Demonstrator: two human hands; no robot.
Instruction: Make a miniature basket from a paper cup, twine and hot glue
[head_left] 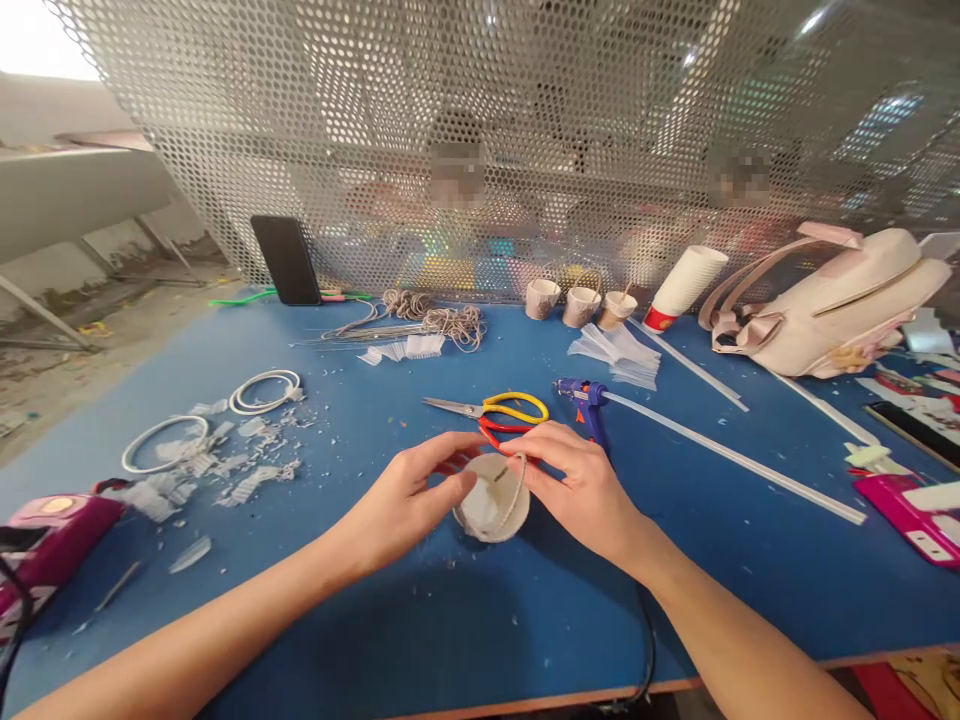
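Note:
A small pale cup [487, 510], its opening toward me, is held near the middle of the blue table [420, 640]. My left hand [416, 495] has its thumb on the cup's left rim and its fingers behind it. At the right rim my right hand [581, 480] pinches a thin cord [517, 495] that curves across the opening. Just beyond my hands lie scissors [510, 408] with one yellow and one red handle. A blue glue gun [589, 400] with a long clear glue stick lies to their right.
Three small cups [583, 306], a stack of paper cups [690, 285] and a pink bag [840, 305] stand along the perforated screen [510, 180]. Cord bundles [450, 322] and a phone [286, 260] are back left. White rings [166, 443] and plastic scraps lie left.

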